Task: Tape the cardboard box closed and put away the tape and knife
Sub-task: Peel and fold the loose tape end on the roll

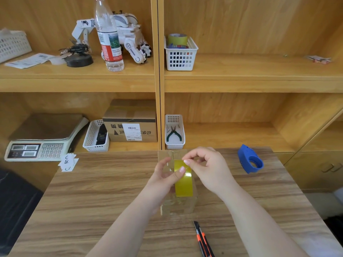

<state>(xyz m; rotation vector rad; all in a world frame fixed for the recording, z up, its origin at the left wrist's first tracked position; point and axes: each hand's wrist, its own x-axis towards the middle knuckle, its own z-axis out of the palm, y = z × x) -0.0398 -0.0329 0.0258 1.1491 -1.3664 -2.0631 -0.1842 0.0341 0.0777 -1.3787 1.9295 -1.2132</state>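
A small cardboard box (177, 207) stands on the wooden table (92, 201), right in front of me. A roll of yellow tape (183, 184) is held upright over the box's top. My left hand (164, 176) grips the roll from the left, thumb on its face. My right hand (208, 169) comes from the right, and its thumb and forefinger pinch at the roll's upper edge, where the tape's end seems to be. An orange and black utility knife (203, 240) lies on the table near the front edge, just right of the box.
A blue tape dispenser (250, 161) lies on the table at the right. On the shelves behind are a white basket (181, 58) with tape rolls, a basket with pliers (174, 133), a scale (37, 143), another carton (131, 125) and a water bottle (108, 34).
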